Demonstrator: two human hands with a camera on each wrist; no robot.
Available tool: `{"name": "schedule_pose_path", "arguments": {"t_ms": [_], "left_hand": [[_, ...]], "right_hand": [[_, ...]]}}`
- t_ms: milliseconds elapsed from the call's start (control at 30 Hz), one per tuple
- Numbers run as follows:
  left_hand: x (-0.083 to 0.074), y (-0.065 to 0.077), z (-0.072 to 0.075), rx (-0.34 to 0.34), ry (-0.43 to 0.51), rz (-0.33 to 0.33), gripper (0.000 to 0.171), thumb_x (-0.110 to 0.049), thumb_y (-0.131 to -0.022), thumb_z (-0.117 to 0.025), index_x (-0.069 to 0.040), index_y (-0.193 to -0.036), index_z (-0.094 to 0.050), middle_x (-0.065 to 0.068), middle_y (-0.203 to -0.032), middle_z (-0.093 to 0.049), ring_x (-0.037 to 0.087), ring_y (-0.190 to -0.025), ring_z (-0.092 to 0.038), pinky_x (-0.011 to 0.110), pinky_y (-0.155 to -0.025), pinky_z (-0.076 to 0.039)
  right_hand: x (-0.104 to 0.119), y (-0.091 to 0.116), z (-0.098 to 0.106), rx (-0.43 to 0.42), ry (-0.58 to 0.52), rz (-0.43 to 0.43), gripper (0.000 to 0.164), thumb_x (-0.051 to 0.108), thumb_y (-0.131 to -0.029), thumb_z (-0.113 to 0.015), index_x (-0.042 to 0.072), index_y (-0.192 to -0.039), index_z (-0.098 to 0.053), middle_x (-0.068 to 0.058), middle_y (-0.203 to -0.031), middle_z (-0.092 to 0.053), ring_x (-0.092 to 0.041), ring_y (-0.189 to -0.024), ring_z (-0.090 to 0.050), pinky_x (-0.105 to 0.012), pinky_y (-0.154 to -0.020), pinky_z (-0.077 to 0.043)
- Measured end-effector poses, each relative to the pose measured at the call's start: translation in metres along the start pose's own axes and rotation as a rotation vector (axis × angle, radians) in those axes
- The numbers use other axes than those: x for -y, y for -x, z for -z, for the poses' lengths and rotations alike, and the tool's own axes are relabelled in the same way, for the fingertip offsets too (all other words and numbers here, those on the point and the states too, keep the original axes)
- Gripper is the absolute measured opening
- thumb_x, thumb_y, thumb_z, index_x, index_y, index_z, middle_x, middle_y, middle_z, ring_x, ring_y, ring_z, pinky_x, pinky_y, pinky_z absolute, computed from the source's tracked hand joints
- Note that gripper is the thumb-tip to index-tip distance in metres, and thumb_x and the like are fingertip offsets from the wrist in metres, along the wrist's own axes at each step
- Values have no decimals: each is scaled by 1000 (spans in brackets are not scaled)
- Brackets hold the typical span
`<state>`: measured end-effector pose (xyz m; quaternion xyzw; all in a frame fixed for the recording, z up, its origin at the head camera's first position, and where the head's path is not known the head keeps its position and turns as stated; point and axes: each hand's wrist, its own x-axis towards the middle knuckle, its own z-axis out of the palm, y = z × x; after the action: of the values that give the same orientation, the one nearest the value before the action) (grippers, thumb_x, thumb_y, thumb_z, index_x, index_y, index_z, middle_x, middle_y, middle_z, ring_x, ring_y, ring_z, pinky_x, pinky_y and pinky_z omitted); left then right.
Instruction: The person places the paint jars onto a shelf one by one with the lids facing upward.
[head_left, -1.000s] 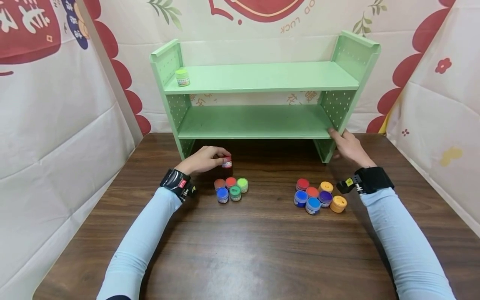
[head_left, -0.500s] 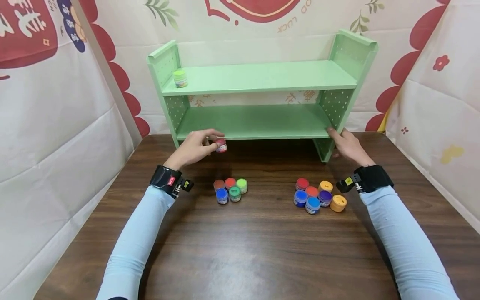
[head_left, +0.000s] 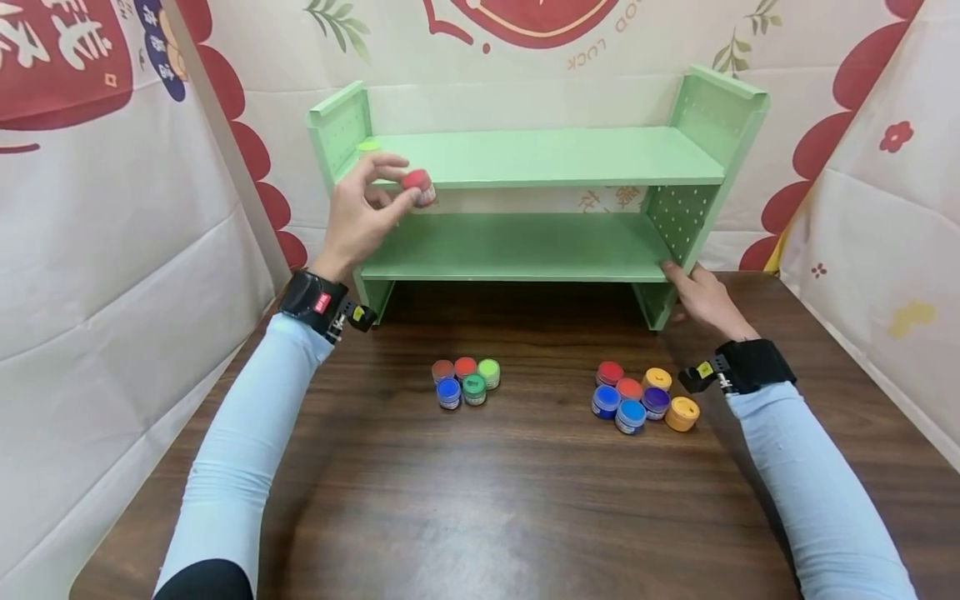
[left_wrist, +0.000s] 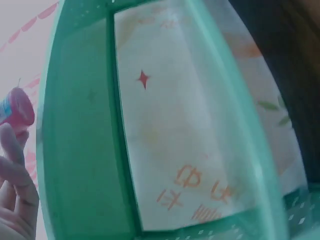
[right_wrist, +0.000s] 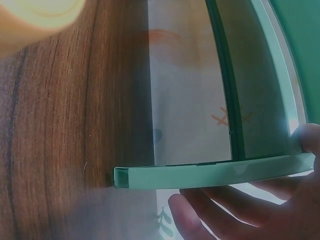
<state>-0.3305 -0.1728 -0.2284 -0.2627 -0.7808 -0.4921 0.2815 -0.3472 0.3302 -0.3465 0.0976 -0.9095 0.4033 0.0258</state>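
My left hand (head_left: 362,212) pinches a small jar with a pinkish-red lid (head_left: 418,187) between thumb and fingers, raised in front of the shelf's upper board. That jar, pink in the left wrist view (left_wrist: 18,109), shows at its left edge. Behind the hand, a jar with a lime-green lid (head_left: 368,146) stands at the upper board's left end, mostly hidden. My right hand (head_left: 703,298) grips the lower right side panel of the light green two-tier shelf (head_left: 517,246). In the right wrist view its thumb lies inside the panel (right_wrist: 215,174) and its fingers outside.
On the brown wooden table (head_left: 465,500), a left cluster of several jars includes a dark green one (head_left: 474,388). A right cluster of several jars includes a purple one (head_left: 656,402) and an orange-yellow one (head_left: 682,413). Printed white cloth (head_left: 525,104) hangs behind the shelf.
My left hand has lifted the red-lidded jar from near the table, up past the lower board to the upper board's height. The right hand stays on the side panel.
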Motion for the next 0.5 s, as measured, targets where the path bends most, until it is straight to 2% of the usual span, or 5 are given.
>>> {"name": "schedule_pose_path", "arguments": {"t_ms": [100, 200, 267, 400, 500], "left_hand": [[-4, -13, 6, -22, -70, 25, 33, -16, -98, -71, -6, -128, -63, 12, -121, -71, 10, -54, -56, 21, -54, -47], [-4, -20, 10, -25, -217, 39, 27, -19, -101, -66, -10, -127, -64, 5, -124, -73, 11, -54, -52, 21, -52, -42], [-3, -24, 12, -20, -318, 21, 25, -20, -103, -64, -12, -127, -66, 3, -124, -74, 12, -56, -52, 22, -54, -38], [-2, -28, 15, -7, -441, -35, 23, -20, -104, -62, -15, -125, -69, 1, -124, -75, 14, -61, -48, 26, -58, -32], [-3, -29, 15, -19, -502, -85, 24, -18, -103, -63, -13, -124, -72, 6, -127, -73, 18, -72, -52, 29, -63, -32]], "right_hand": [[-2, 2, 0, -4, -3, -11, 75, 55, -109, -26, 6, -165, -14, -40, -140, -48, -12, -83, -67, -42, -63, -62], [-4, 4, -1, -2, -11, -15, 76, 55, -109, -25, 6, -165, -15, -41, -139, -49, -7, -79, -66, -42, -64, -62], [-4, 5, -1, -2, -10, -16, 76, 55, -109, -25, 6, -165, -15, -40, -138, -49, -8, -81, -66, -42, -65, -62], [-3, 4, -1, -7, 0, -8, 75, 54, -109, -24, 4, -164, -17, -39, -139, -48, -29, -95, -68, -42, -65, -62], [-1, 3, -1, -11, 6, -4, 75, 54, -109, -23, 3, -164, -17, -39, -140, -47, -44, -105, -64, -40, -64, -62]]}}
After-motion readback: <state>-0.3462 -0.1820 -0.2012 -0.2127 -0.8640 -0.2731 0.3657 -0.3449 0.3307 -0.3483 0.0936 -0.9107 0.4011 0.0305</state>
